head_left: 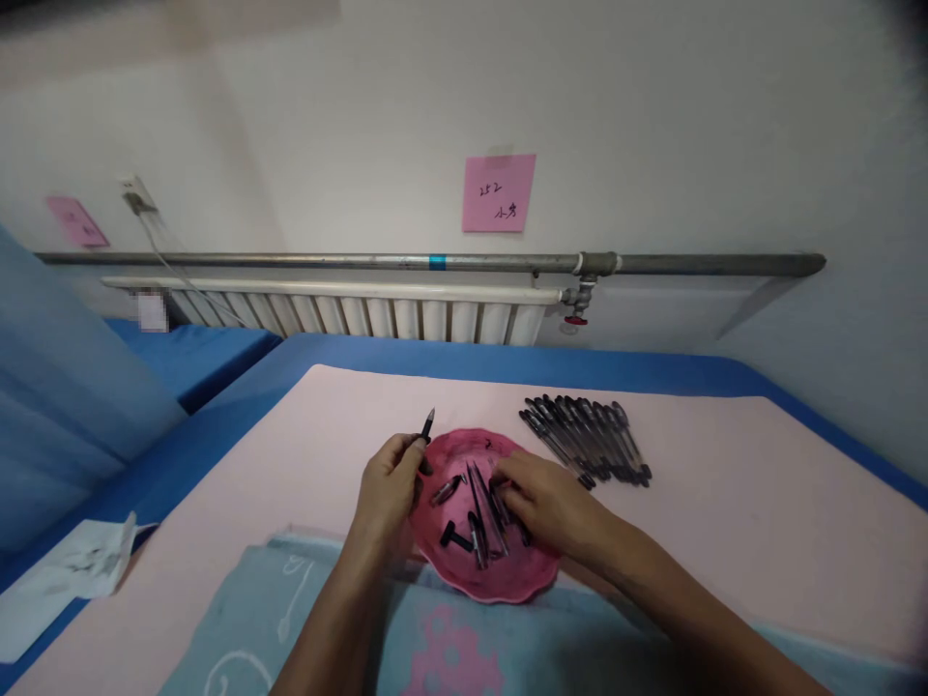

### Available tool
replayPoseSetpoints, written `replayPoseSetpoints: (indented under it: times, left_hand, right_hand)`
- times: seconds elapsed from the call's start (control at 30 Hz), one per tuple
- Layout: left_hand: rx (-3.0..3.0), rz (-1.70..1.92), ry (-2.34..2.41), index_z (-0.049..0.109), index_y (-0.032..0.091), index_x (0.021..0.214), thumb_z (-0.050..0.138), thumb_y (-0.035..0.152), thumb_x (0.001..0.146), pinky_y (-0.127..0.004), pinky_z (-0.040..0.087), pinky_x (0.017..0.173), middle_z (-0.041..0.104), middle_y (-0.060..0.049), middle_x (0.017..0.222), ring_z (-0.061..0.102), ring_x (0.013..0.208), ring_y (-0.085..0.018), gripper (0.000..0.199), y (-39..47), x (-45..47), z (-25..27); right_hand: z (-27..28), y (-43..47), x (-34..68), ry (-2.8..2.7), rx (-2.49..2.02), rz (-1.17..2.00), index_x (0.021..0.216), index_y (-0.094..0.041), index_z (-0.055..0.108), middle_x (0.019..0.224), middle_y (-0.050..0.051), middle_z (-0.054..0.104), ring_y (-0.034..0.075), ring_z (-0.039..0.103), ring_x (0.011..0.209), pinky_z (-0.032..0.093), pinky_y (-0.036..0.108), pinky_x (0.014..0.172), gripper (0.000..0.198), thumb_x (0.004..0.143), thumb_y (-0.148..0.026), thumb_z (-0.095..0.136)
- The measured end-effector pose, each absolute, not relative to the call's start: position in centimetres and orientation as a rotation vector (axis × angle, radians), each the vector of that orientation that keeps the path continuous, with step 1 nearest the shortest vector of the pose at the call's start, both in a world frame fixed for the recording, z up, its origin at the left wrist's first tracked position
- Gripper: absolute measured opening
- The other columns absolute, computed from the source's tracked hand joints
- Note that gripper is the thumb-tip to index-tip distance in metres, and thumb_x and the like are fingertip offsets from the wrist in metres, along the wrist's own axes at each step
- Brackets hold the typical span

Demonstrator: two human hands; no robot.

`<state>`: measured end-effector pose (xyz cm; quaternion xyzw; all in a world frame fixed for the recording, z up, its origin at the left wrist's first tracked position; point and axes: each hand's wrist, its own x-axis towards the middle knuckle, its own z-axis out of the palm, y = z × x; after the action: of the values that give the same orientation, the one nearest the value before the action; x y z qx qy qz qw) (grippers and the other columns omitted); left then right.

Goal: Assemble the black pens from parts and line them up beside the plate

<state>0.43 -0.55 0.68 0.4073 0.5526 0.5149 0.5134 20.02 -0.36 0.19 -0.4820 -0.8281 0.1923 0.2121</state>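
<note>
Pink sheet (pixel 725 541) below: my left hand (pixel 388 483) pinches a light-looking pen piece (pixel 427 426), best held mid-barrel; I can't tell whether my right hand (pixel 545 501), over the bowl (pixel 500 588), grips anything.

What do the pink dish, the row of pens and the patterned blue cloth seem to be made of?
Pink dish: probably plastic, with a slight sheen, given its even colour and wavy rim.
Row of pens: likely plastic, somewhat glossy; the barrels look see-through, the ends black.
Blue cloth: matt, soft-looking textile, judging by its folded edge; the fibre cannot be told.
</note>
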Motion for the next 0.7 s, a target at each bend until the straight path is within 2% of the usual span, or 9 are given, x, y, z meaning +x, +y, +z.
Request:
replayPoseSetpoints:
  times: [0.1, 0.2, 0.5, 0.7]
  left_hand:
    - [0.999, 1.224, 1.326, 0.055, 0.018, 0.068, 0.056, 0.039, 0.071, -0.018, 0.023, 0.037, 0.051, 0.005, 0.055, 0.035, 0.037, -0.004, 0.022, -0.6, 0.5, 0.6]
    - [1.012, 1.211, 1.346, 0.055, 0.017, 0.067, 0.056, 0.037, 0.071, -0.018, 0.024, 0.038, 0.05, 0.006, 0.053, 0.036, 0.038, -0.005, 0.02, -0.7, 0.7, 0.8]
    - [1.032, 1.189, 1.315, 0.054, 0.017, 0.065, 0.056, 0.037, 0.07, -0.018, 0.025, 0.04, 0.049, 0.006, 0.053, 0.035, 0.039, -0.005, 0.02, -0.9, 1.1, 0.9]
    - [1.034, 1.183, 1.307, 0.054, 0.017, 0.066, 0.056, 0.037, 0.07, -0.018, 0.024, 0.039, 0.049, 0.006, 0.052, 0.035, 0.039, -0.005, 0.02, -1.0, 1.2, 1.0]
  right_hand:
    - [-0.6, -0.8, 19.5, -2.434, -1.337, 0.395, 0.074, -0.018, 0.061, 0.082, 0.008, 0.061, 0.022, 0.055, 0.077, 0.043, 0.034, 0.069, 0.02, 0.069, -0.005, 0.046]
    - [-1.1, -1.0, 19.2, -2.449, -1.305, 0.394, 0.074, -0.018, 0.06, 0.084, 0.009, 0.061, 0.022, 0.056, 0.079, 0.045, 0.035, 0.072, 0.022, 0.066, -0.002, 0.046]
    - [-2.0, -0.8, 19.2, -2.393, -1.301, 0.405, 0.082, -0.02, 0.059, 0.086, 0.008, 0.061, 0.022, 0.056, 0.079, 0.044, 0.034, 0.07, 0.027, 0.067, -0.003, 0.043]
    - [-2.2, -0.9, 19.1, -2.336, -1.321, 0.36, 0.081, -0.022, 0.057, 0.082, 0.006, 0.06, 0.02, 0.056, 0.074, 0.043, 0.031, 0.064, 0.03, 0.064, -0.002, 0.043]
